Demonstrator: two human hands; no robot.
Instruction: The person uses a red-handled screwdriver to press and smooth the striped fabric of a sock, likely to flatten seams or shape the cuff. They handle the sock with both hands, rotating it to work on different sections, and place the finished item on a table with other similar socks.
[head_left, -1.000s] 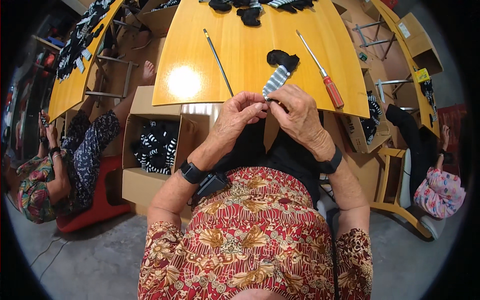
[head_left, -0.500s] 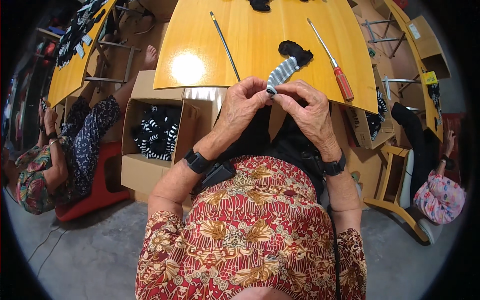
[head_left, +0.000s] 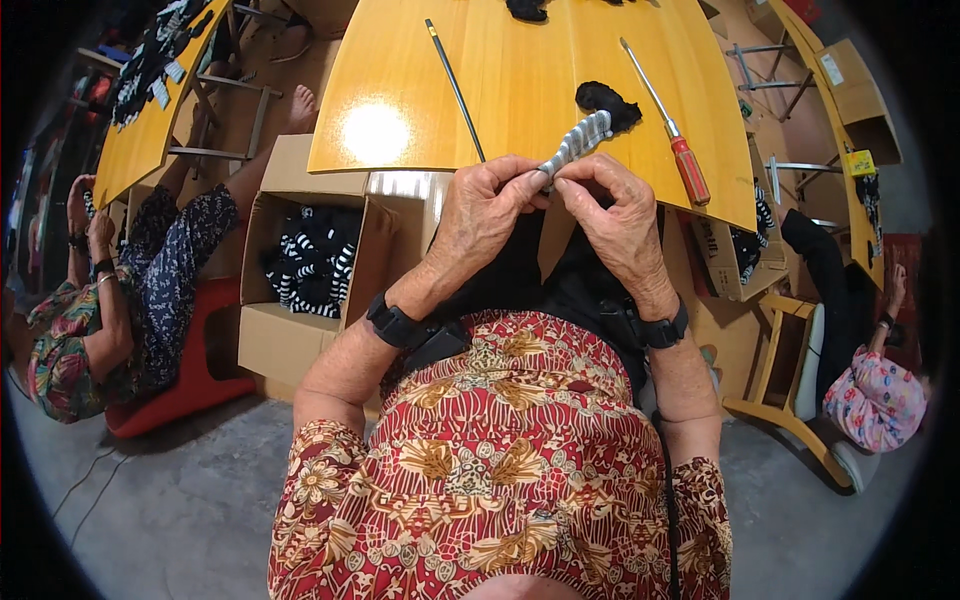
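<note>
A grey-and-white striped fabric tube (head_left: 578, 140) runs from my fingers onto the edge of the yellow wooden table (head_left: 540, 60). Its far end carries a bunched black fabric part (head_left: 610, 103), which lies on the tabletop. My left hand (head_left: 490, 205) is closed, pinching the tube's near end between thumb and forefinger. Right beside it, my right hand (head_left: 618, 220) is also closed in a pinch on that same end. The fingers cover most of the near tip.
On the table lie a red-handled screwdriver (head_left: 688, 168), a thin dark rod (head_left: 455, 90) and black fabric (head_left: 525, 8). Below left stands a cardboard box (head_left: 375, 250) holding black-and-white striped pieces (head_left: 315, 265). Co-workers sit left (head_left: 100, 335) and right (head_left: 880, 395).
The striped tube and its black end have shifted slightly away and to the right. More of the near tip is now covered by my fingers, which stay pinched.
</note>
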